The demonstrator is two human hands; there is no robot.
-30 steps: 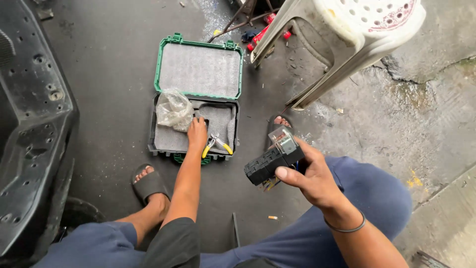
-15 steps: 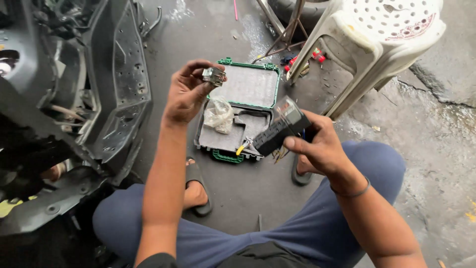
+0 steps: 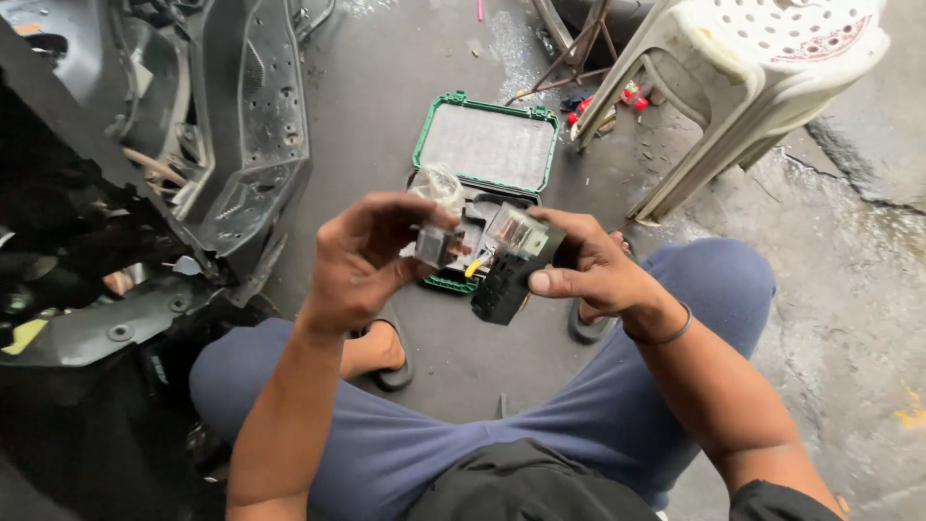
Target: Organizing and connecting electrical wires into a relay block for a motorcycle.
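Small grey relay (image 3: pixel 436 247) sits pinched in the left hand's (image 3: pixel 362 260) fingertips, just beside the black fuse box (image 3: pixel 506 275) that the right hand (image 3: pixel 590 275) grips. Beyond the fingers lies an open green tool case (image 3: pixel 485 145) on the floor.

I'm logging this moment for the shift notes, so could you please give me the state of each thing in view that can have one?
Green tool case: lid open, lying on the floor.
Black device: held in the right hand.
Small clear part: pinched in the left hand.
Plastic bag: crumpled, in the case.
White plastic stool: upright.
Black panel: detached-looking, wiring exposed.
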